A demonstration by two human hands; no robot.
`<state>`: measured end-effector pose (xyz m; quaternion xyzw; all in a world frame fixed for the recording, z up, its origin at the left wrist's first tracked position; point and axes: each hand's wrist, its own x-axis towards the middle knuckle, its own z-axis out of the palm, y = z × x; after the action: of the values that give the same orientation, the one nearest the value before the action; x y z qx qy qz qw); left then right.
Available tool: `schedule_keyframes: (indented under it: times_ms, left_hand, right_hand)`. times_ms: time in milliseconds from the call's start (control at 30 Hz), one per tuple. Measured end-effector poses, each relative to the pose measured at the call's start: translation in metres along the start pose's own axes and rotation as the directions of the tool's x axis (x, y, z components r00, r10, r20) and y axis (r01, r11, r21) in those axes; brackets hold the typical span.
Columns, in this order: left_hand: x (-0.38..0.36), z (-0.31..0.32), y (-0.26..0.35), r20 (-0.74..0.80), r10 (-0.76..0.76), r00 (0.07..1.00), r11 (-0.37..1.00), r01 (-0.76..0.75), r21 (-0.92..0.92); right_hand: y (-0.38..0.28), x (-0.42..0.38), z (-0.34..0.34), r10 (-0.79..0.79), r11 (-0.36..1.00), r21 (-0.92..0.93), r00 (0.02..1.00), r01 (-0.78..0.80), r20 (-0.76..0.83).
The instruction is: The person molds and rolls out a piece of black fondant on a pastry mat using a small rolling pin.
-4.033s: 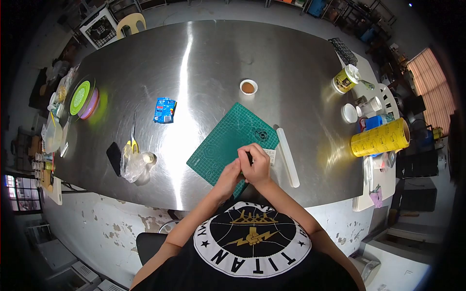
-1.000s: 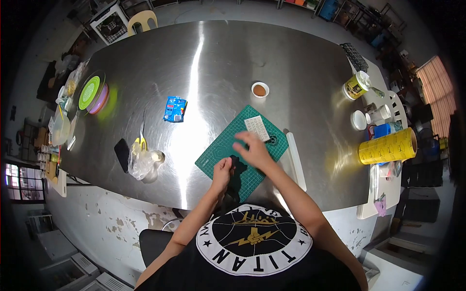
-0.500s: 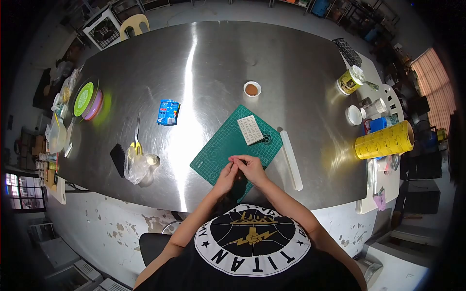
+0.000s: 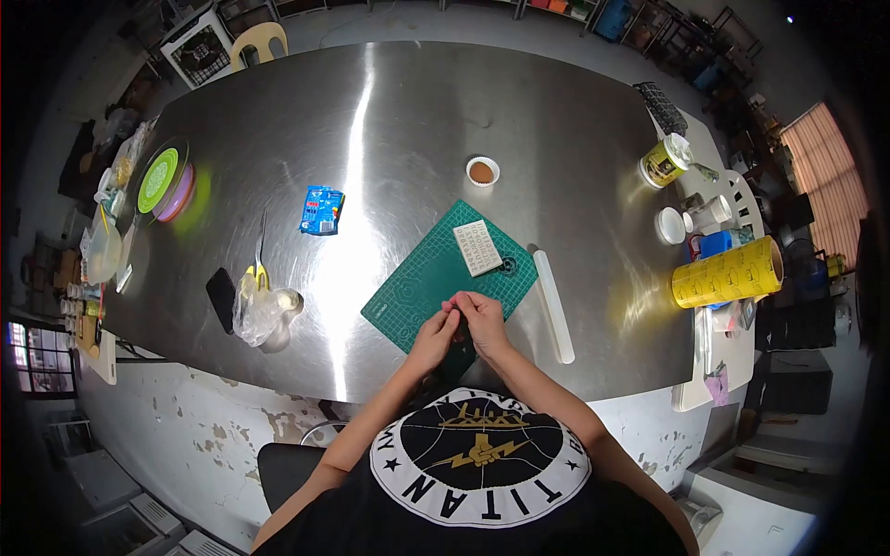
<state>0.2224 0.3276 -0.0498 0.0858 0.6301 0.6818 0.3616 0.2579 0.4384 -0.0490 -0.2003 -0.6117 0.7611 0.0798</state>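
My left hand (image 4: 435, 335) and my right hand (image 4: 483, 322) meet at the fingertips above the near part of a green cutting mat (image 4: 408, 289). Both are closed in a pinch; whatever lies between the fingers is too small or too hidden to name. On the far half of the mat rests a pale mould with rows of raised letters (image 4: 477, 248). Beyond the mat stands a white paper cup with brown contents (image 4: 482, 170). A white rolling bar (image 4: 554, 308) lies along the mat's right side.
On the steel table (image 4: 519, 102), a blue packet (image 4: 322, 210), yellow-handled scissors (image 4: 260, 271), a clear plastic bag (image 4: 256, 313) and a dark phone (image 4: 222, 298) lie to the left. A yellow roll (image 4: 727, 272) and a labelled tub (image 4: 664, 162) stand at the right edge.
The view has shifted slightly. My hands stay together over the mat, with the right hand's fingers a little repositioned; the objects on the table keep their places.
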Motion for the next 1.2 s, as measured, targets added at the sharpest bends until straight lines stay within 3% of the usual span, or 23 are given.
schedule_keyframes:
  times_ms: [33,67,100,133,267,333,367,433,467,533,567,600,633,767,833,867,933,967,1033,1133,1167,1200]
  left_hand:
    - [0.000,-0.002,-0.004,-0.040,0.053,0.998,0.986,-0.046,0.163]
    - [-0.001,-0.006,-0.007,-0.042,0.053,0.998,0.986,-0.046,0.161]
    - [-0.003,-0.008,0.000,-0.021,0.033,0.999,0.998,-0.032,0.045]
    - [-0.004,-0.010,0.005,0.002,0.015,1.000,0.997,-0.015,-0.070]
    - [-0.005,-0.015,0.015,0.037,-0.090,0.995,0.991,0.094,-0.099]
    - [-0.006,-0.013,0.020,0.106,-0.172,0.979,0.953,0.192,-0.235]
    - [-0.007,-0.013,0.018,0.108,-0.172,0.979,0.953,0.193,-0.232]
    - [-0.011,-0.009,0.016,0.236,-0.140,0.962,0.942,0.203,-0.267]
    - [-0.011,-0.004,0.015,0.241,-0.142,0.960,0.942,0.206,-0.265]
    - [-0.016,0.010,0.029,0.144,-0.139,0.980,0.902,0.186,-0.390]
    - [-0.014,0.007,0.021,0.143,-0.137,0.980,0.901,0.183,-0.393]
    - [-0.010,-0.001,0.006,0.123,-0.048,0.991,0.998,0.054,-0.045]
    - [-0.010,-0.006,0.003,0.132,0.040,0.990,0.947,-0.079,0.311]
    - [-0.014,-0.008,0.015,0.046,0.096,0.994,0.937,-0.106,0.332]
    - [-0.017,-0.007,0.024,-0.006,0.316,0.949,0.802,-0.264,0.536]
    - [-0.017,-0.007,0.021,-0.007,0.314,0.949,0.802,-0.261,0.537]
    - [-0.014,-0.006,0.012,0.009,0.396,0.918,0.689,-0.304,0.658]
    - [-0.013,-0.005,0.008,0.013,0.394,0.919,0.689,-0.305,0.658]
    - [-0.010,-0.001,0.000,0.045,0.438,0.898,0.658,-0.355,0.664]
    - [-0.004,0.002,-0.016,0.068,0.370,0.927,0.745,-0.340,0.574]
    - [-0.004,0.003,-0.023,0.039,0.441,0.897,0.711,-0.375,0.595]
    - [-0.004,0.000,-0.023,0.033,0.439,0.898,0.714,-0.371,0.593]
  right_hand:
    - [-0.005,-0.002,0.002,0.012,1.000,0.000,1.000,-0.012,0.017]
    - [-0.012,-0.004,0.001,0.013,1.000,-0.002,1.000,-0.013,0.019]
    - [-0.028,-0.007,0.001,0.164,0.948,0.258,0.980,-0.187,0.108]
    - [-0.038,-0.007,0.001,0.281,0.801,0.478,0.931,-0.361,0.231]
    - [-0.036,-0.005,0.002,0.321,0.757,0.505,0.909,-0.414,0.265]
    - [-0.032,-0.003,-0.002,0.201,0.905,0.293,0.918,-0.308,0.343]
    - [-0.030,-0.002,-0.003,0.199,0.905,0.295,0.919,-0.306,0.340]
    - [-0.036,-0.005,-0.001,0.259,0.964,0.006,0.941,-0.266,0.218]
    - [-0.035,-0.006,0.001,0.258,0.964,0.008,0.942,-0.266,0.213]
    - [-0.031,-0.006,0.006,0.257,0.966,-0.012,0.965,-0.258,-0.049]
    - [-0.026,-0.005,0.003,0.256,0.966,-0.015,0.966,-0.257,-0.047]
    - [-0.018,-0.002,0.000,0.215,0.976,0.051,0.977,-0.213,-0.019]
    - [-0.017,0.000,0.001,0.172,0.978,0.119,0.985,-0.172,0.009]
    - [-0.023,-0.004,0.006,0.172,0.957,0.222,0.982,-0.185,0.075]
    - [-0.015,-0.006,0.004,-0.058,0.995,-0.077,0.988,0.069,0.143]
    - [-0.012,-0.006,0.004,-0.056,0.995,-0.075,0.988,0.067,0.143]
    - [-0.010,-0.007,0.006,-0.079,0.962,-0.260,0.996,0.084,0.032]
    - [-0.010,-0.008,0.006,-0.078,0.962,-0.260,0.997,0.083,0.028]
    - [-0.018,-0.009,0.009,-0.031,0.918,-0.396,0.988,-0.032,-0.152]
    - [-0.002,-0.007,-0.001,-0.019,0.872,-0.484,0.982,-0.077,-0.190]
    - [0.010,-0.002,-0.010,0.090,0.915,-0.382,0.989,-0.128,-0.116]
    - [0.016,-0.001,-0.015,0.094,0.914,-0.385,0.989,-0.131,-0.112]
